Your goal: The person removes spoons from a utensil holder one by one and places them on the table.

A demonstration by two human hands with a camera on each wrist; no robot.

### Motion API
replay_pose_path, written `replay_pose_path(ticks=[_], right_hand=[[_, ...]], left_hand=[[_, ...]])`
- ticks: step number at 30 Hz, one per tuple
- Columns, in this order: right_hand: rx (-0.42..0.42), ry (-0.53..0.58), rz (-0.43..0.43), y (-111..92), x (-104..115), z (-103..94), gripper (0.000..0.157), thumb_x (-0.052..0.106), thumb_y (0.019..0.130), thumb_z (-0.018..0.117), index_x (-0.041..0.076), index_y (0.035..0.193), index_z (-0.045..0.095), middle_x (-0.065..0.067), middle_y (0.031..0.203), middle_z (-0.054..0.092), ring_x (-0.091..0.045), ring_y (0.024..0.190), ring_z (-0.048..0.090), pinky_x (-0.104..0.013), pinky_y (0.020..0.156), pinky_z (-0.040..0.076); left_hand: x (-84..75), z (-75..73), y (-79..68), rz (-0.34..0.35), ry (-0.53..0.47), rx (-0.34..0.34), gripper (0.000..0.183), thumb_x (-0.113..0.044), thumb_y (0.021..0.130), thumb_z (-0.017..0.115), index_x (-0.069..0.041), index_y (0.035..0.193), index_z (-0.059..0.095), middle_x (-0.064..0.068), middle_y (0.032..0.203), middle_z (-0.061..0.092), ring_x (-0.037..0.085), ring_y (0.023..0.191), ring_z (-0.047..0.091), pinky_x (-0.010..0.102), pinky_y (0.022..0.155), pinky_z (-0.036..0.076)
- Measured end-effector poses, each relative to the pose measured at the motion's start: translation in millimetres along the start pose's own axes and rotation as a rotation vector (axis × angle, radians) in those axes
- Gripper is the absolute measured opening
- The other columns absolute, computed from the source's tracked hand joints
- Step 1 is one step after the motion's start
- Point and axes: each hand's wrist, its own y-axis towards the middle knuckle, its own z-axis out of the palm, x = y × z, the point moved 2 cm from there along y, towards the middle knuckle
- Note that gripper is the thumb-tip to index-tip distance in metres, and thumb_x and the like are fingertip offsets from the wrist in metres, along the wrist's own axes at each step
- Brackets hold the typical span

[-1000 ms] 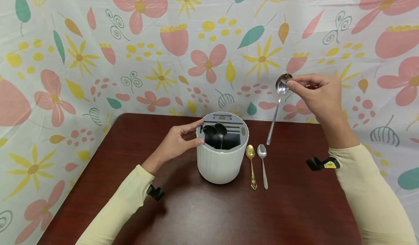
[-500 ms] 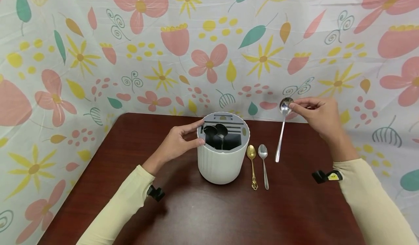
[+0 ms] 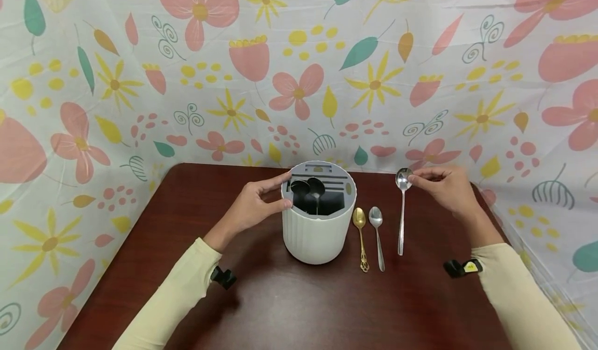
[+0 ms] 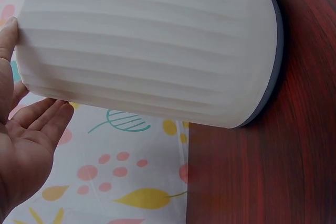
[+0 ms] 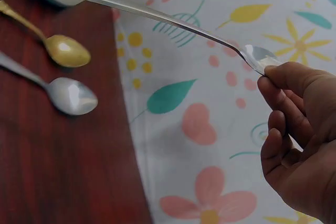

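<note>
My right hand pinches a long-handled silver spoon by the edge of its bowl, between thumb and fingertips. The spoon's handle points down towards the near side; in the right wrist view it hangs in the air. My left hand touches the rim of a white ribbed utensil holder with thumb and fingers spread fairly straight. Black spoons stand in the holder's big compartment, their lower parts hidden. On the table beside the holder lie a gold spoon and a shorter silver spoon, bowls away from me.
The grey insert of the holder has narrow slots behind the big compartment. A dark red-brown table carries everything. Its far edge meets a floral cloth backdrop.
My right hand has come down and slightly right with the long silver spoon, whose handle now hangs lower and more upright. The left hand and the holder have stayed put.
</note>
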Motion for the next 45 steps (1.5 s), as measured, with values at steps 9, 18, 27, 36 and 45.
replay_pose_path(ticks=[9, 18, 27, 36, 45], right_hand=[[0.070, -0.044, 0.076, -13, -32, 9.0, 0.027, 0.041, 0.082, 0.075, 0.016, 0.094, 0.077, 0.001, 0.079, 0.070, -0.011, 0.064, 0.053, -0.024, 0.054, 0.044], [0.103, -0.058, 0.141, -17, -61, 17.4, 0.031, 0.043, 0.081, 0.075, 0.015, 0.094, 0.078, -0.003, 0.072, 0.066, -0.013, 0.059, 0.047, -0.029, 0.047, 0.039], [0.117, -0.073, 0.141, -20, -75, 29.3, 0.031, 0.043, 0.081, 0.074, 0.016, 0.094, 0.078, -0.008, 0.083, 0.070, -0.013, 0.065, 0.054, -0.027, 0.052, 0.045], [0.097, -0.101, 0.128, -25, -88, 40.0, 0.030, 0.044, 0.083, 0.073, 0.018, 0.096, 0.078, -0.003, 0.094, 0.073, -0.009, 0.077, 0.058, -0.022, 0.059, 0.048], [0.056, -0.097, 0.151, -32, -101, 50.4, 0.030, 0.046, 0.082, 0.073, 0.020, 0.096, 0.078, -0.001, 0.093, 0.073, -0.006, 0.080, 0.059, -0.021, 0.061, 0.048]], left_hand=[[-0.2, 0.5, -0.7, 0.009, 0.007, 0.002, 0.063, -0.024, 0.085, 0.074, -0.014, 0.142, 0.048, -0.002, 0.143, 0.048, 0.013, 0.127, 0.050, 0.044, 0.099, 0.045], [-1.2, 0.3, -0.9, 0.031, 0.007, 0.001, 0.062, -0.022, 0.086, 0.074, -0.013, 0.142, 0.048, 0.000, 0.144, 0.048, 0.014, 0.127, 0.049, 0.044, 0.099, 0.045], [1.7, 0.2, -0.9, 0.015, -0.001, 0.002, 0.063, -0.024, 0.086, 0.074, -0.015, 0.142, 0.048, -0.003, 0.144, 0.048, 0.011, 0.127, 0.049, 0.044, 0.100, 0.044], [1.6, 0.4, -0.8, -0.004, 0.001, -0.001, 0.063, -0.026, 0.085, 0.074, -0.015, 0.142, 0.048, -0.003, 0.143, 0.048, 0.017, 0.126, 0.050, 0.048, 0.099, 0.044], [1.4, 0.2, -1.2, -0.005, 0.006, -0.011, 0.063, -0.026, 0.085, 0.074, -0.017, 0.142, 0.049, -0.004, 0.143, 0.049, 0.015, 0.125, 0.052, 0.046, 0.098, 0.045]])
